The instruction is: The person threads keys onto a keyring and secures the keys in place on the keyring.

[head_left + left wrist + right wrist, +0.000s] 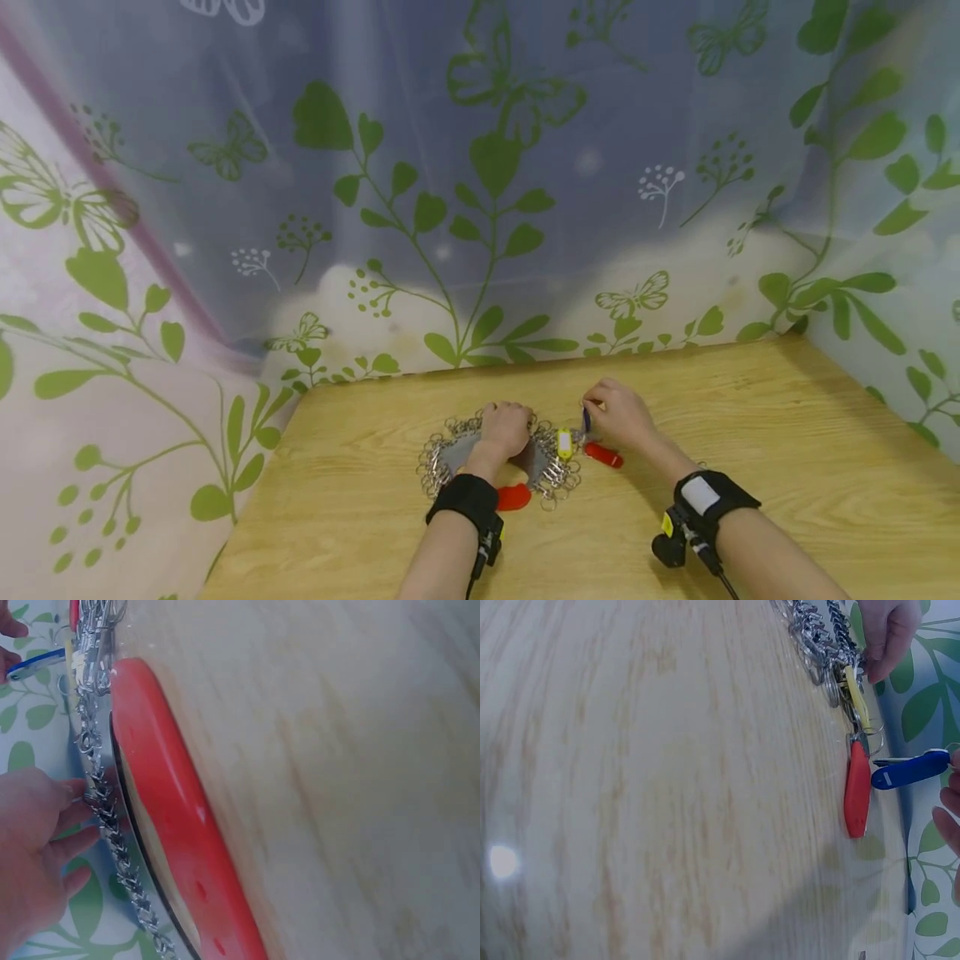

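Note:
A grey metal key-holder plate (456,452) stands fringed with several snap clips and rings (429,467). Its red grip (174,795) runs along the near side. My left hand (507,428) reaches over the plate; its thumb and a finger (73,816) pinch at a clip on the far rim, the other fingers loosely spread. To the right, my right hand (621,414) pinches a blue key tag (913,770) by its ring, raised above the table. A yellow key tag (565,444) with a white label hangs from the plate's right side. Beside it lies a red key tag (603,455).
The wooden table (360,533) runs back to a curtain (405,325) printed with leaves and butterflies. Curtain also bounds the left and right sides. Each wrist carries a black strap (718,498) with a small camera (669,546) and cable.

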`<state>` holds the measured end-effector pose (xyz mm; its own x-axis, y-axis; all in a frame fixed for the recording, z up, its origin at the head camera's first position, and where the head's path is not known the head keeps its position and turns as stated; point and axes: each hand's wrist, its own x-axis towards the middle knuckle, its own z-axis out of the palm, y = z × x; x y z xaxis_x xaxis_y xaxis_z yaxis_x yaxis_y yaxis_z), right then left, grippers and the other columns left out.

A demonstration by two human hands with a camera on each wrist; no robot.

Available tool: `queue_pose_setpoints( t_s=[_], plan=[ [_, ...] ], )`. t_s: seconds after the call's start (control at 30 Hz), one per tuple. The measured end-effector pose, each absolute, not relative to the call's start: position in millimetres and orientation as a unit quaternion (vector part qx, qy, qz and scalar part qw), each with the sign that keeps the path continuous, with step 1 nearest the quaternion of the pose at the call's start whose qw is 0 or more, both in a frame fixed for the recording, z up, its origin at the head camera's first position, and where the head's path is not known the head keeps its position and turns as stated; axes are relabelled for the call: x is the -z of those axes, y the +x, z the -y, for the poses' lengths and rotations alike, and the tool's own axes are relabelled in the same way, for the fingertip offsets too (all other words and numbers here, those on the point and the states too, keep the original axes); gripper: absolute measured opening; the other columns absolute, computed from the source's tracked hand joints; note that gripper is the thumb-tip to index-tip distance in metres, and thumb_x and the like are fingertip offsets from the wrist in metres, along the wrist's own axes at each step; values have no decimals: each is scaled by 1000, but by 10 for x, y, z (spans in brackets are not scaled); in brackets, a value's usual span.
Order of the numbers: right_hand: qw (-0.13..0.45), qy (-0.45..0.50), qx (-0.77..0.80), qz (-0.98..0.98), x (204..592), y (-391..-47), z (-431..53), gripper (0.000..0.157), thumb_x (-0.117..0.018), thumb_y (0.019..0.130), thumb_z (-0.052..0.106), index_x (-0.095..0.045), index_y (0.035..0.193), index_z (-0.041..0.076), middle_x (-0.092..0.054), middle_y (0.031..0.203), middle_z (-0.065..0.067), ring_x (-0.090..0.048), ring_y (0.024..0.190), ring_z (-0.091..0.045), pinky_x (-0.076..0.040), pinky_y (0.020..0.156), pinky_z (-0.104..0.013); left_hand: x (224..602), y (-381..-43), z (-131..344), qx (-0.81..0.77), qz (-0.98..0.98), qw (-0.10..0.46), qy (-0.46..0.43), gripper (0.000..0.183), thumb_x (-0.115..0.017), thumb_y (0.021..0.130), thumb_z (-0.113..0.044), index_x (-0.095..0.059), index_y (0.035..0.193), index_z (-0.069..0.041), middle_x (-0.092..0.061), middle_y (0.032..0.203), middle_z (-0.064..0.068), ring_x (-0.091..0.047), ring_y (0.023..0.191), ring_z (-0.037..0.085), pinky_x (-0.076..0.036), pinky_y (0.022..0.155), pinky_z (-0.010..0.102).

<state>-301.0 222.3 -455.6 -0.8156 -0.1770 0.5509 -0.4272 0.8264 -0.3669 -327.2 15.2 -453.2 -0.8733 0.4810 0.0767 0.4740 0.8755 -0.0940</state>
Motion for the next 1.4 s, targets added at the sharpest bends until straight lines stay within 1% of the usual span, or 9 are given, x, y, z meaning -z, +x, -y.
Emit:
queue_pose_setpoints(
  t_s=[0.1, 0.27, 0.4, 0.5, 0.6, 0.73, 0.93, 1.17, 1.4],
  plan=[
    [258, 169, -245, 919, 4583, -2985, -2227, 6, -67, 83, 8, -70, 80, 5, -60, 81, -3, -61, 74, -19, -49, 65, -36, 4583, -3264, -157, -67, 962, 62, -257, 15, -58, 92, -18, -69, 102, -20, -62, 94, 2, -57, 91, 22, -41, 83, 38],
    [265, 169, -244, 918, 4585, -2969, -2242, 6, -67, 83, 8, -70, 81, 4, -61, 82, -4, -61, 73, -20, -49, 63, -36, 4616, -3243, -183, -77, 959, 88, -259, 10, -63, 88, -20, -71, 84, -18, -60, 81, 1, -58, 80, 20, -44, 78, 36],
    [267, 163, -245, 918, 4557, -2971, -2261, 6, -67, 83, 8, -70, 82, 3, -60, 82, -4, -61, 73, -20, -49, 63, -37, 4592, -3252, -215, -60, 960, 100, -255, 20, -65, 86, -21, -65, 67, -17, -59, 71, 0, -58, 73, 18, -45, 75, 35],
    [268, 164, -243, 918, 4543, -2969, -2273, 8, -67, 84, 10, -70, 81, 2, -60, 82, -4, -61, 73, -20, -49, 63, -37, 4578, -3255, -232, -40, 962, 100, -250, 27, -67, 85, -21, -59, 59, -17, -57, 66, -1, -58, 68, 18, -46, 73, 35],
    [269, 167, -242, 917, 4535, -2966, -2285, 10, -67, 85, 11, -70, 81, 2, -60, 81, -4, -61, 73, -19, -49, 62, -36, 4576, -3253, -245, -14, 965, 95, -243, 27, -65, 86, -22, -60, 61, -17, -56, 65, -2, -57, 67, 18, -45, 72, 36],
    [269, 170, -239, 917, 4536, -2959, -2294, 10, -67, 85, 11, -70, 80, 2, -60, 81, -3, -61, 72, -19, -49, 62, -35, 4579, -3235, -265, 2, 968, 92, -233, 25, -60, 90, -24, -67, 68, -15, -58, 68, 0, -58, 67, 19, -46, 73, 38],
    [260, 168, -238, 920, 4546, -2944, -2303, 7, -67, 84, 10, -70, 83, 3, -60, 81, -3, -61, 73, -18, -49, 62, -34, 4602, -3213, -285, -3, 974, 91, -210, 18, -64, 88, -24, -68, 73, -15, -60, 71, 1, -58, 70, 20, -46, 73, 38],
    [263, 168, -237, 920, 4546, -2936, -2326, 6, -68, 83, 8, -71, 83, 3, -59, 80, -3, -60, 72, -18, -49, 62, -33, 4642, -3244, -294, 0, 976, 97, -198, 8, -64, 87, -20, -68, 88, -13, -62, 77, 3, -59, 75, 22, -46, 75, 39],
    [261, 170, -233, 921, 4539, -2915, -2333, 7, -68, 83, 9, -70, 83, 2, -59, 80, -3, -60, 72, -17, -49, 62, -32, 4698, -3304, -281, 42, 975, 88, -199, 9, -63, 86, -20, -65, 81, -13, -60, 74, 5, -57, 74, 24, -45, 76, 42]
  ],
)
